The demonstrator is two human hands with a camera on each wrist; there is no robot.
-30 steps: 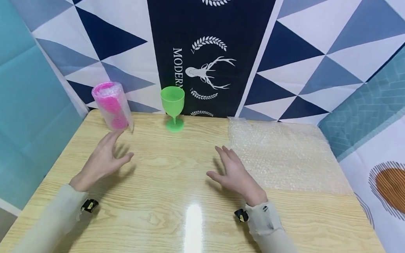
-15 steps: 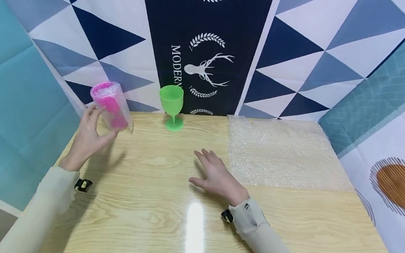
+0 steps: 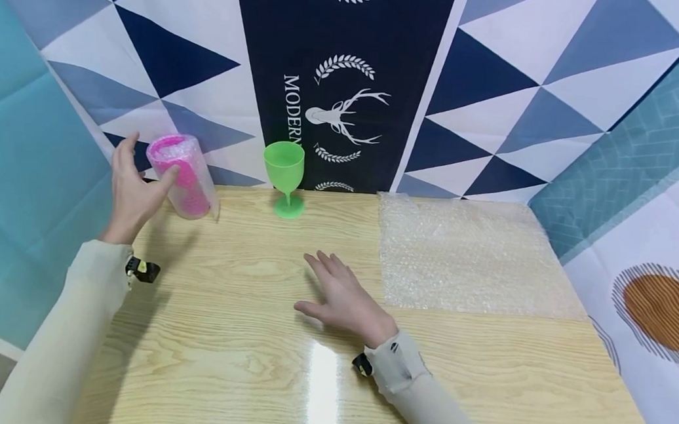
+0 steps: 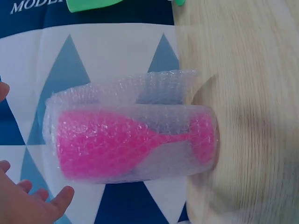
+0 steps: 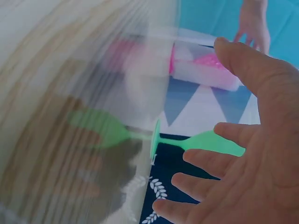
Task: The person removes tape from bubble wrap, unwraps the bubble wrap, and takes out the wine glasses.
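Observation:
A pink goblet [image 3: 182,178] rolled in bubble wrap stands upright at the table's back left; the left wrist view shows its bowl, stem and foot [image 4: 202,136] through the wrap. My left hand [image 3: 134,191] is at its left side, thumb and fingers spread around air, thumb overlapping the wrap in the head view. In the left wrist view the fingertips [image 4: 63,198] are just beside the goblet's rim end. My right hand [image 3: 342,297] hovers over the middle of the table, fingers spread and holding nothing. A bare green goblet [image 3: 284,165] stands upright at the back.
A flat sheet of bubble wrap [image 3: 471,267] covers the back right of the wood-grain table [image 3: 234,362]. A patterned cloth wall [image 3: 351,42] rises right behind the table's back edge, with a teal panel [image 3: 32,204] along the left.
My left hand has moved left and forward, up alongside the wrapped pink goblet. My right hand has drifted left, away from the bubble wrap sheet. Both goblets stay in place.

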